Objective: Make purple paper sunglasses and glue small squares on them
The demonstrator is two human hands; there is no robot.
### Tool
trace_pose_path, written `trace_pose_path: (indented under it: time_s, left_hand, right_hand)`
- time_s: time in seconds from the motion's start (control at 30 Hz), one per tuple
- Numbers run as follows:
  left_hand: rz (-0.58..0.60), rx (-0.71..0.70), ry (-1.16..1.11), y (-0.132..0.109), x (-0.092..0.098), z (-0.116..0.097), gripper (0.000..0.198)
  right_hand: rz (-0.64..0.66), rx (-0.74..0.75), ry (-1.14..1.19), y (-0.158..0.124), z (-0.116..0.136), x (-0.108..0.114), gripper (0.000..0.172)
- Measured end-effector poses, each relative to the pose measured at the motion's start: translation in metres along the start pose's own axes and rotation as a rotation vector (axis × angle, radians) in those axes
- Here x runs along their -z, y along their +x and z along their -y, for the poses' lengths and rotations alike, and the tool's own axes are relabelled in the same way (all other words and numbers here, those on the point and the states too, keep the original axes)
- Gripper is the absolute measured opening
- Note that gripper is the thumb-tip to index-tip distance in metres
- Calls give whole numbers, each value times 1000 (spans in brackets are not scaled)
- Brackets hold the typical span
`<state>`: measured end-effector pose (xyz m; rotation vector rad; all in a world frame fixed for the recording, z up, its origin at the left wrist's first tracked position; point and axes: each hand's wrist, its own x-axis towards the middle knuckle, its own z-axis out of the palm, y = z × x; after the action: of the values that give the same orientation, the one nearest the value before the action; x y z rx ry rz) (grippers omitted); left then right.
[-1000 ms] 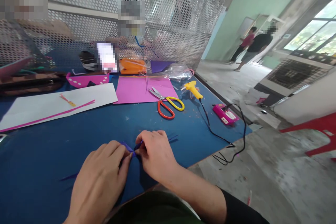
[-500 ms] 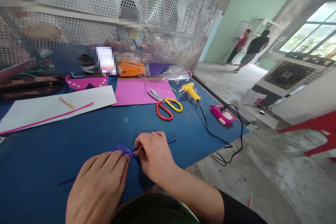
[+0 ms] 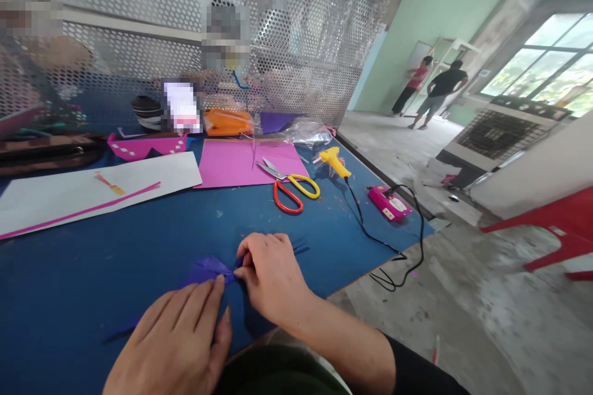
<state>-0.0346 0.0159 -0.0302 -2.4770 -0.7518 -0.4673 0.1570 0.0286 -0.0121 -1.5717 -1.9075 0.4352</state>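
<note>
A thin, crinkled piece of blue-purple crepe-like paper (image 3: 208,268) lies on the blue tabletop in front of me. My right hand (image 3: 273,271) pinches its gathered right end between thumb and fingers. My left hand (image 3: 178,333) rests palm down at the paper's near edge, fingers stretched out and thumb apart, fingertips touching it. Part of the paper is hidden under the hands. A dark narrow strip (image 3: 121,334) sticks out left of my left hand, and thin dark ends (image 3: 301,247) show beyond my right hand; I cannot tell whether they join the paper.
Scissors with red and yellow handles (image 3: 288,188) lie partly on a pink sheet (image 3: 231,166). A yellow glue gun (image 3: 336,162) is at right, its cord near a pink power strip (image 3: 389,203). White paper (image 3: 60,197) lies left. A perforated metal screen (image 3: 139,55) stands behind.
My left hand has loosened and slid slightly toward me, its thumb now apart from the fingers, exposing more paper. My right hand keeps its pinch. The view has shifted slightly.
</note>
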Motion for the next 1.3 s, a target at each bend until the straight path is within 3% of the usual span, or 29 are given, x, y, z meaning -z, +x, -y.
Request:
trace_pose_path:
  time_s: [0.17, 0.27, 0.4, 0.6, 0.87, 1.0, 1.13, 1.3]
  left_hand:
    - [-29, 49, -46, 6, 4, -7, 33]
    - [-12, 156, -44, 15, 14, -14, 36]
    - [37, 173, -82, 23, 21, -20, 37]
    - [43, 258, -201, 21, 21, -23, 37]
    - [30, 198, -207, 21, 22, -24, 40]
    - [117, 176, -198, 23, 23, -22, 46]
    - [183, 125, -185, 27, 24, -23, 48]
    - [198, 161, -182, 29, 26, -23, 47]
  right_hand:
    - [26, 2, -27, 2, 0, 3, 22]
    - [52, -2, -26, 2, 0, 5, 21]
    - [85, 1, 4, 0, -3, 6, 20]
    - [48, -57, -5, -5, -7, 13, 17]
    - [93, -124, -53, 0, -8, 21, 21]
    - [133, -87, -79, 4, -8, 20, 22]
    - [107, -77, -101, 0, -9, 20, 19]
    - [42, -112, -68, -4, -11, 23, 18]
